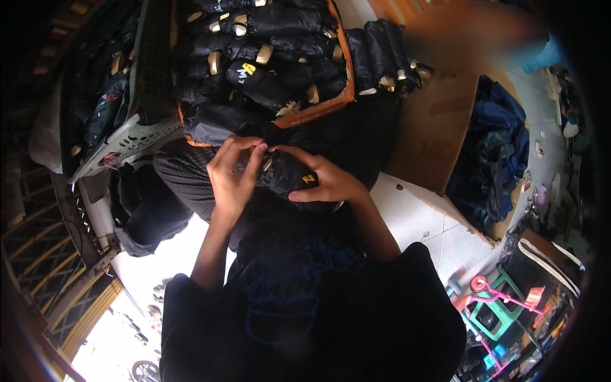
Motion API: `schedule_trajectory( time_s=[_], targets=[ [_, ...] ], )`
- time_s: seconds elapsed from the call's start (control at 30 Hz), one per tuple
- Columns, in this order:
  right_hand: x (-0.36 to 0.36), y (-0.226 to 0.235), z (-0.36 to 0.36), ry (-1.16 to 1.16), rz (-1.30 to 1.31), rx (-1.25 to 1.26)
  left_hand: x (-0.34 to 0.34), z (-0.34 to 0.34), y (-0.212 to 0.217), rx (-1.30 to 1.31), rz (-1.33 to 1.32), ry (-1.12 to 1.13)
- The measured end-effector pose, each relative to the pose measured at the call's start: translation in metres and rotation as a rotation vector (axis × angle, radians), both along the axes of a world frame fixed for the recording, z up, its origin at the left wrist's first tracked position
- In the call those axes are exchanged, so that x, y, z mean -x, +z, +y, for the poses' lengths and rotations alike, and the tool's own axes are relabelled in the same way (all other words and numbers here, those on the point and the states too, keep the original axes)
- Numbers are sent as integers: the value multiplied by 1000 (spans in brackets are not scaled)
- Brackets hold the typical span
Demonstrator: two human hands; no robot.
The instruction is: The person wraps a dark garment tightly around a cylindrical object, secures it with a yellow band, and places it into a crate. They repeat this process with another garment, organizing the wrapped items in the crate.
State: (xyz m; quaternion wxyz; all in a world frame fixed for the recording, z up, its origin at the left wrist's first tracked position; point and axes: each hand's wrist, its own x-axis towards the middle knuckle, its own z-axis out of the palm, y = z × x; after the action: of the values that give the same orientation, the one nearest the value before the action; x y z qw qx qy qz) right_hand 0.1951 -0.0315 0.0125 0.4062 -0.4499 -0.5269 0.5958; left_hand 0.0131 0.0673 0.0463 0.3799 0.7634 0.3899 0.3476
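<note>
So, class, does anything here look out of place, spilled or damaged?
Slightly: several black bundles lie outside the orange-rimmed basket, past its right edge, while many similar ones are packed inside. I see no clear spill or damage.

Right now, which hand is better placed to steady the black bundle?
Likely the right hand: it spreads across the black bundle, thumb on its near side; the left hand only has fingertips by its far left edge.
</note>
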Motion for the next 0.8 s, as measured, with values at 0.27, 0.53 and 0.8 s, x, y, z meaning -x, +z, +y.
schedule_trajectory(
  time_s=[0.27,0.53,0.8],
  targets=[
    [-12,-7,3,46,100,271,12,2,7,-100,71,-191],
    [-7,5,3,18,-73,229,14,-3,10,-206,62,-238],
    [2,12,3,-159,-106,139,17,-9,2,-320,58,-253]
  ],
)
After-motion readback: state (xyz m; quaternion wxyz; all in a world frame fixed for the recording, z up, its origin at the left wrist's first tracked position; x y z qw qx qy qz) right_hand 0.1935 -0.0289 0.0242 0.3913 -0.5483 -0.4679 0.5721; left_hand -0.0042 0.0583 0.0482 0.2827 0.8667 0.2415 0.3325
